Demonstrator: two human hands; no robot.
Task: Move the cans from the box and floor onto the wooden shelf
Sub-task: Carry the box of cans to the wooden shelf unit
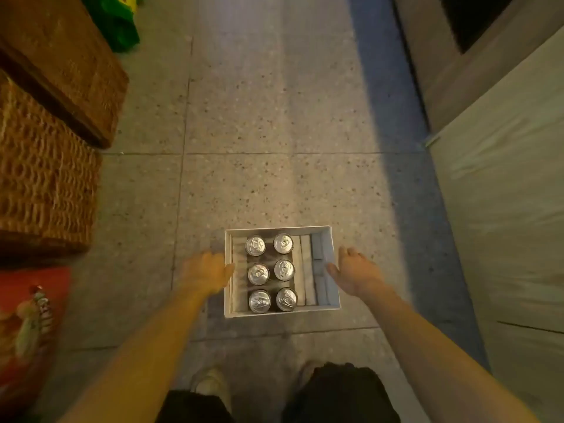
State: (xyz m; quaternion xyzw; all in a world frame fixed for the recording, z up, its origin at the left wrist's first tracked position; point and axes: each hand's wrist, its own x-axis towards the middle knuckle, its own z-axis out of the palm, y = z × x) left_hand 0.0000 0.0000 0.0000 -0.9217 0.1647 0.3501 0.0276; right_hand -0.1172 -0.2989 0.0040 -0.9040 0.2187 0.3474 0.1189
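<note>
Left hand [207, 274] is spread flat, fingers apart, holding nothing, fingertips at or just touching the left wall of the box [228, 288]. I can't tell if it presses yet.

Risk there: if this becomes a two-palm squeeze lift, the thin white walls likely flex and the box slips or tilts.

Box sits on the floor [274, 117] right in front of the person's feet, open top. Six cans [271, 273] inside, upright, two columns of three, packed toward the left and middle. Silver tops, pull tabs visible, all look sealed. Sides hidden, so no label read.

Right part of the box is bare: pale slats, no cans. Load is off-centre, so a lift probably tips left and the cans slide or knock together.

Right hand [354, 271] is also empty and spread, thumb up, fingers near the right wall, seemingly just clear of it. An uneven grip between the two sides would make the tilt worse.

No loose cans on the floor in view. Wooden shelf isn't clearly in frame; wicker baskets [45, 178] stand far left.
</note>
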